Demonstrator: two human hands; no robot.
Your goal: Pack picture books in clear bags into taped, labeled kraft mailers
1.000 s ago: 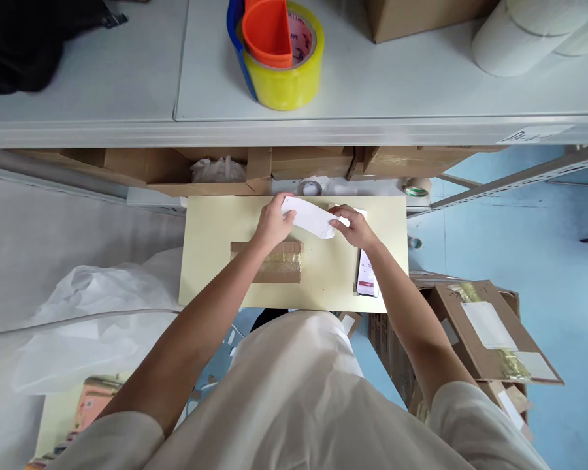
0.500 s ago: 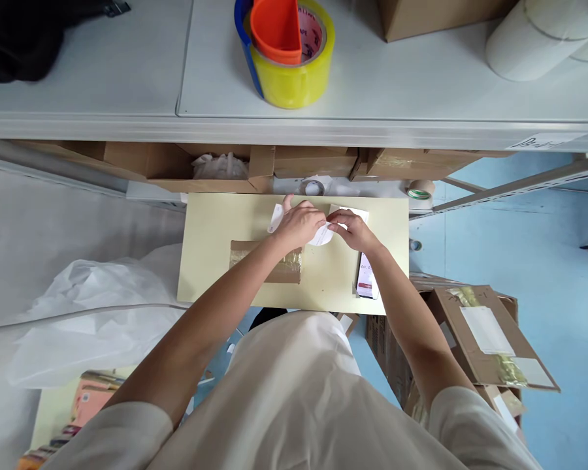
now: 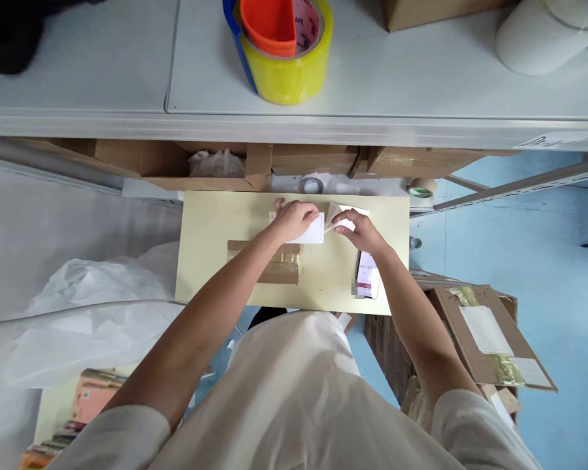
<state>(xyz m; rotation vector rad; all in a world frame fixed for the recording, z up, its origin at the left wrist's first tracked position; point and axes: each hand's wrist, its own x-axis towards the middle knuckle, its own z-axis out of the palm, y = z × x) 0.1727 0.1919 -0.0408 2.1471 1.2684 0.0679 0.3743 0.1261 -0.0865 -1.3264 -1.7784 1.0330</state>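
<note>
On the pale yellow table, my left hand (image 3: 295, 219) is closed over a white paper sheet (image 3: 310, 233), its fingertips pinched together near the sheet's upper right. The sheet lies flat-looking beneath the hand; whether it touches the table is hard to tell. To the right, my right hand (image 3: 357, 228) curls its thumb and forefinger around the left edge of a white paper pad (image 3: 357, 213), where a piece of paper tilts up. A taped brown cardboard box (image 3: 279, 264) sits below my left wrist. Close to my right wrist lies a phone (image 3: 367, 274) with a lit screen.
A grey shelf (image 3: 127, 78) spans the top, carrying a yellow tape roll (image 3: 294, 78) with an orange cup inside. Open cardboard boxes (image 3: 206, 183) stand behind the table (image 3: 206, 222). More cartons (image 3: 485, 333) are at the right, white plastic sheeting (image 3: 93, 313) at the left.
My hands have moved apart from where they met. The white sheet under my left hand now shows flat and wider, instead of curved between both hands.
</note>
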